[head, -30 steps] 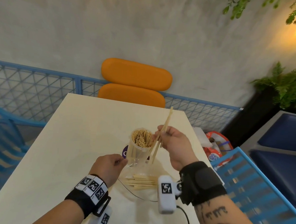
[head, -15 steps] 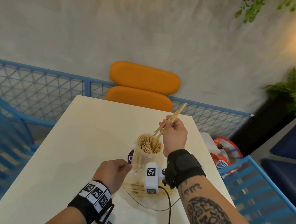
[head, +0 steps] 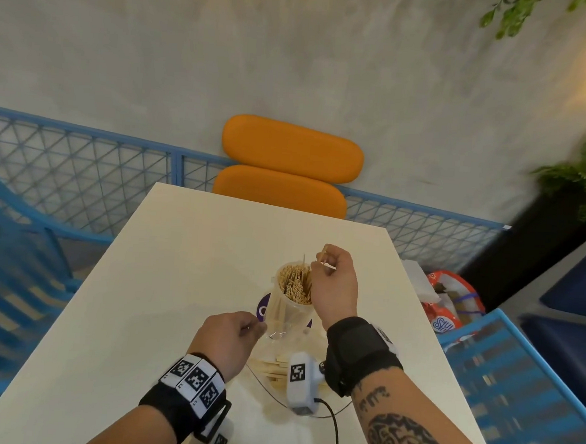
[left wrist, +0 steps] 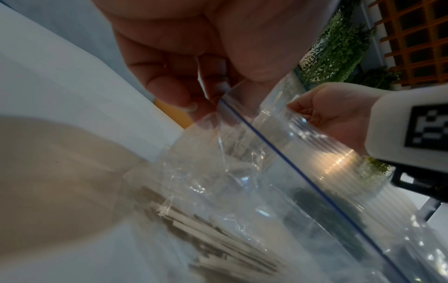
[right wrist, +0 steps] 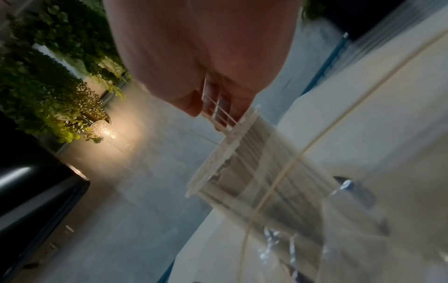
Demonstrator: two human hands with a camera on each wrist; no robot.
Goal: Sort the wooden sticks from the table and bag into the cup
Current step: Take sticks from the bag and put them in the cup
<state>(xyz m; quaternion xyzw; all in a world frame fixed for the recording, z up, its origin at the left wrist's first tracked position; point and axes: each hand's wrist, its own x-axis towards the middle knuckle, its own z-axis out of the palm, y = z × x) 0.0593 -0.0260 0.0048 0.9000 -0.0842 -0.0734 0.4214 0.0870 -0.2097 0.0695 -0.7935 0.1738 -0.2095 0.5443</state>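
Head view: our right hand [head: 334, 286] pinches thin sticks [head: 324, 260] over the stick-filled cup [head: 292, 292], while our left hand [head: 228, 338] beside the cup pinches the bag [left wrist: 242, 172] edge.

Cup [head: 288, 310]: clear ribbed plastic, glossy, packed with pale matt wooden sticks [head: 296, 283].
Bag [left wrist: 242, 191]: thin transparent plastic film, crinkled and shiny, with a blue seal strip.
Table [head: 164, 282]: smooth cream top, matt.
Chair pads [head: 291, 148]: orange, smooth, matt.
Wristbands [head: 359, 349]: black cloth.
Wall [head: 226, 63]: grey, matt, lightly mottled.
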